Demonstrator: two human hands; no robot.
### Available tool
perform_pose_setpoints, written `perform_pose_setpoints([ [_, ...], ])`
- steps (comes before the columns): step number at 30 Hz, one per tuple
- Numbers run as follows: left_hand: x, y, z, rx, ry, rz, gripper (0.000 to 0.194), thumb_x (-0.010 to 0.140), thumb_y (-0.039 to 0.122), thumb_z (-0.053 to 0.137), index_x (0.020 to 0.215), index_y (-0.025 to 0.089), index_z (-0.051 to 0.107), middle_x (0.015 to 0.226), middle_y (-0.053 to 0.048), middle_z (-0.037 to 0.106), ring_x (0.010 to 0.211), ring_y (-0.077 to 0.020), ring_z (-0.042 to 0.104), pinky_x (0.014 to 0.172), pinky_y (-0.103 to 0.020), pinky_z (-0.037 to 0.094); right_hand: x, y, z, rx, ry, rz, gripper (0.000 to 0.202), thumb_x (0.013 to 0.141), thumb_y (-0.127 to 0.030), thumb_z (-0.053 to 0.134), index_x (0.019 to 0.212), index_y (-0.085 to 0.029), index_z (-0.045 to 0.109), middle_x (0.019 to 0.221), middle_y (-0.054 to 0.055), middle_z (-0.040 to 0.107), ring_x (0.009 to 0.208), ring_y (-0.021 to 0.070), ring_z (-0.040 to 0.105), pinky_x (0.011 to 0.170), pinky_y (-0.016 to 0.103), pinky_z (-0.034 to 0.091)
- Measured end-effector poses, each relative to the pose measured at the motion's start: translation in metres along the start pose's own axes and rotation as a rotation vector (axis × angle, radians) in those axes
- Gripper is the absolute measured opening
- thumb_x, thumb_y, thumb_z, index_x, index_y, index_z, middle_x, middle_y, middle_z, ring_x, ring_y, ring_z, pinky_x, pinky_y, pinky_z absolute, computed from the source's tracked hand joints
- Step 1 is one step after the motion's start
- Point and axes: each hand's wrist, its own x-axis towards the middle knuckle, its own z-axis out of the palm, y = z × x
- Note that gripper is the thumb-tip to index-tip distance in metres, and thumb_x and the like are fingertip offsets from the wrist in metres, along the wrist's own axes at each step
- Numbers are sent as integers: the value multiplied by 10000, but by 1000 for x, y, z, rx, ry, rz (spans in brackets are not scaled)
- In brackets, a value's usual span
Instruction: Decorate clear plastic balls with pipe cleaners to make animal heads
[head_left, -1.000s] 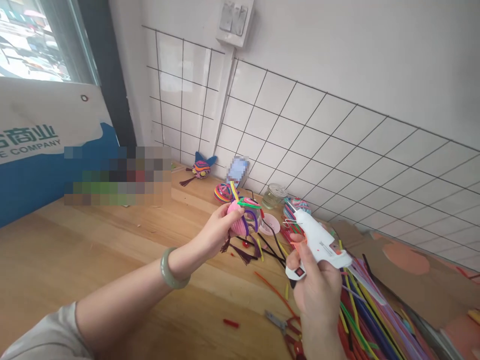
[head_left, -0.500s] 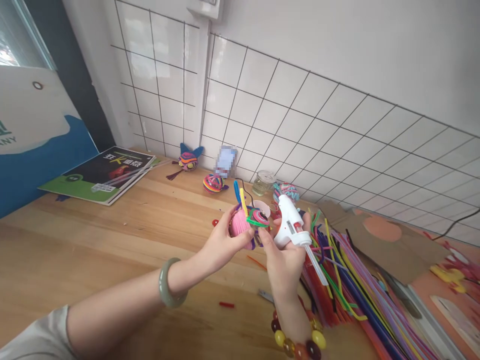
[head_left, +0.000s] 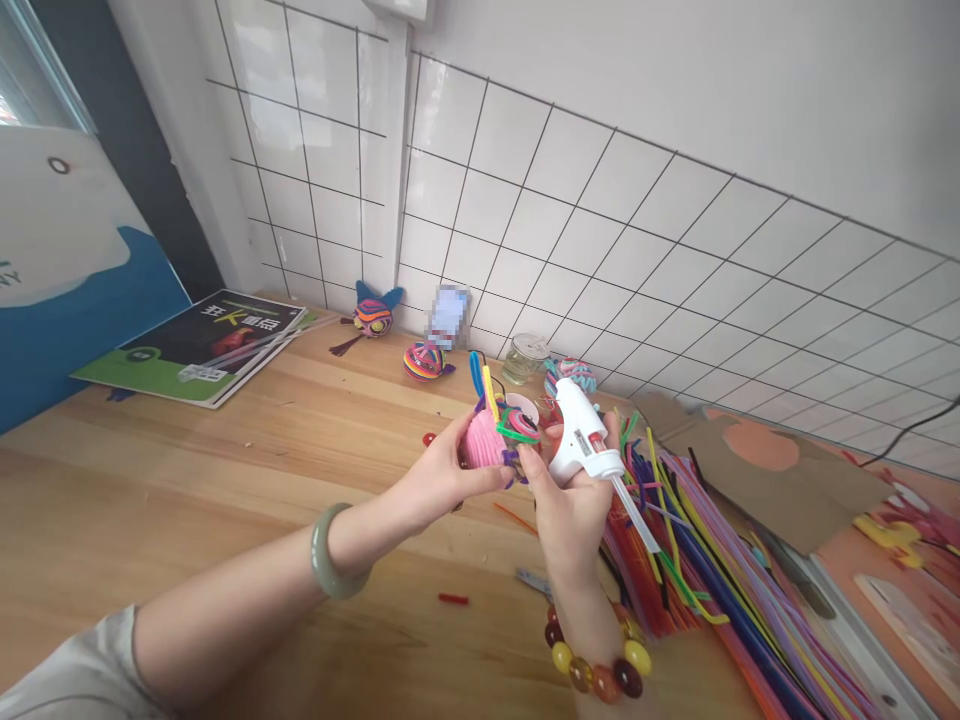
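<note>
Ornament, mid-frame | likely light, soft: hold pink side | your left grip clamps it, right grip glue gun

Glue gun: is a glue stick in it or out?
In: the pale glue stick juts from the rear of the white glue gun in the right hand.

The glue gun looks smooth plastic, the tabletop wood.
</note>
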Motion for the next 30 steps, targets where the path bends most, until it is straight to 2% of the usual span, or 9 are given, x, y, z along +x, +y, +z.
perform_pose_setpoints([
  [5, 0, 3, 2, 0, -2, 34, 604, 685, 247, 806, 1225, 164, 549, 1155, -107, 653, 1020, -211, 616, 851, -301, 503, -1, 2, -1, 0, -28, 16, 1059, 674, -384, 813, 1504, -227, 174, 1028, 65, 643, 934, 212, 668, 829, 379, 583],
  [11, -2, 2, 1, 41, 62, -8, 678, 709, 306, 790, 1305, 172, 494, 1059, -98, 668, 863, -189, 634, 689, -277, 514, -1, -3, 2, -69, -59, -61, 979, 703, -368, 797, 1485, -222, 228, 1001, 63, 642, 902, 211, 662, 795, 386, 583],
  [16, -2, 3, 3, 44, 91, -14, 719, 687, 312, 792, 1315, 156, 479, 1024, -90, 668, 793, -163, 624, 675, -276, 514, -3, -2, 1, -25, -66, -39, 957, 698, -342, 797, 1466, -223, 238, 1032, 61, 633, 901, 197, 649, 797, 364, 563],
  [19, 0, 5, 3, 65, 109, -12, 718, 676, 308, 785, 1304, 142, 478, 938, -70, 671, 725, -159, 624, 669, -303, 525, 0, 0, -5, -30, -76, -60, 636, 767, -366, 739, 1309, -220, 437, 961, 36, 624, 826, 170, 627, 706, 302, 536],
  [21, 2, 7, 0, 91, 148, 16, 725, 675, 298, 777, 1305, 122, 464, 881, -60, 672, 762, -187, 645, 713, -335, 537, 2, -1, -12, -14, -96, -83, 314, 857, -389, 644, 1094, -202, 559, 765, -10, 583, 647, 128, 567, 575, 253, 474],
  [22, 3, 7, -2, 109, 172, 39, 724, 678, 294, 774, 1305, 115, 459, 877, -60, 676, 808, -205, 656, 754, -352, 540, 3, -4, -15, 8, -115, -92, 226, 895, -394, 596, 1004, -197, 581, 668, -34, 537, 563, 110, 515, 520, 238, 431],
  [24, 6, 9, -7, 137, 201, 104, 725, 679, 286, 774, 1308, 113, 456, 959, -83, 686, 937, -237, 659, 859, -381, 528, 4, -10, -22, 33, -195, -99, 212, 941, -391, 528, 929, -192, 600, 563, -56, 473, 479, 96, 441, 466, 230, 367],
  [26, 8, 10, -13, 166, 223, 164, 739, 669, 287, 786, 1313, 124, 463, 1115, -115, 665, 1054, -258, 631, 941, -395, 500, 3, -17, -29, -11, -306, -106, 237, 956, -384, 502, 930, -183, 624, 547, -45, 483, 466, 99, 437, 453, 234, 351],
  [30, 10, 15, -25, 236, 301, 197, 796, 626, 280, 820, 1330, 127, 482, 1229, -146, 623, 1119, -285, 596, 968, -419, 483, 1, -27, -44, -173, -445, -152, 218, 947, -360, 521, 943, -184, 649, 552, -31, 512, 468, 108, 461, 441, 234, 372],
])
